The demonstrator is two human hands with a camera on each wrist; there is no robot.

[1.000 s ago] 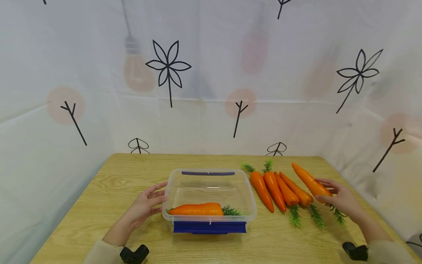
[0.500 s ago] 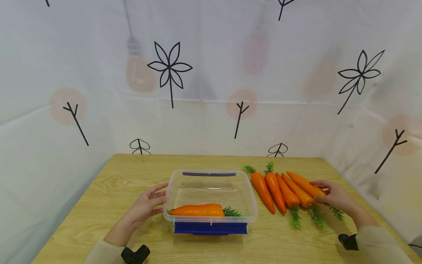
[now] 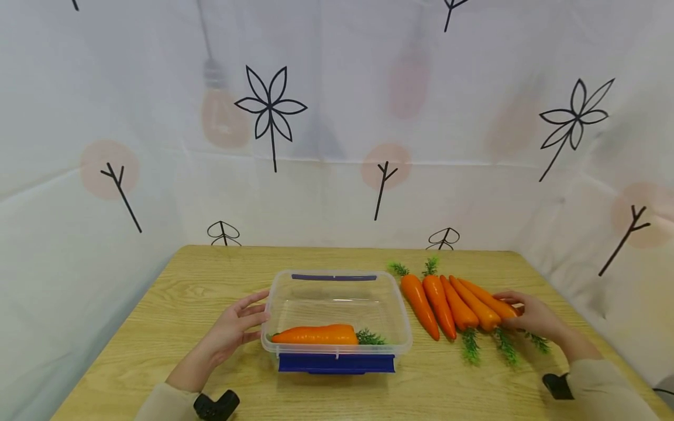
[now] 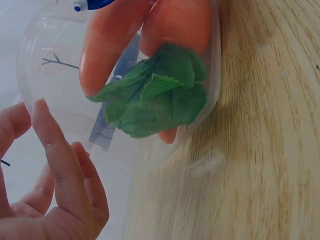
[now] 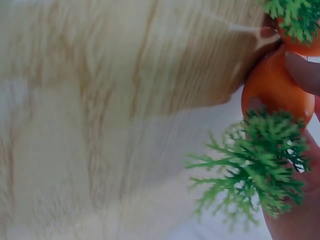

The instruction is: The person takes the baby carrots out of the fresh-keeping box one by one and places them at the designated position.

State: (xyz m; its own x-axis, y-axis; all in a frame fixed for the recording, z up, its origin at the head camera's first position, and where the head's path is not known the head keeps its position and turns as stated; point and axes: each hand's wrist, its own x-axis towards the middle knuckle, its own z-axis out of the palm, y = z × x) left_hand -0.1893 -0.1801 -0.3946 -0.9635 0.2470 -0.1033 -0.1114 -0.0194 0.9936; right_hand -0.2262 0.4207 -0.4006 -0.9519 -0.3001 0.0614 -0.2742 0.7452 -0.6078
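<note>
Two hands work well apart: the right hand [image 3: 536,316] pinches the rightmost carrot [image 3: 485,297] near its leafy end, while the left hand [image 3: 229,327], fingers extended, touches the clear plastic container [image 3: 337,349] at its side. Easing the grip gradually, with the carrot level, would probably keep its smooth, tapering body from rolling or nudging the four carrots [image 3: 440,304] beside it. Left of them on the wooden surface [image 3: 221,280] stands the container, with carrot-like orange pieces [image 3: 316,335] along its near wall.
</note>
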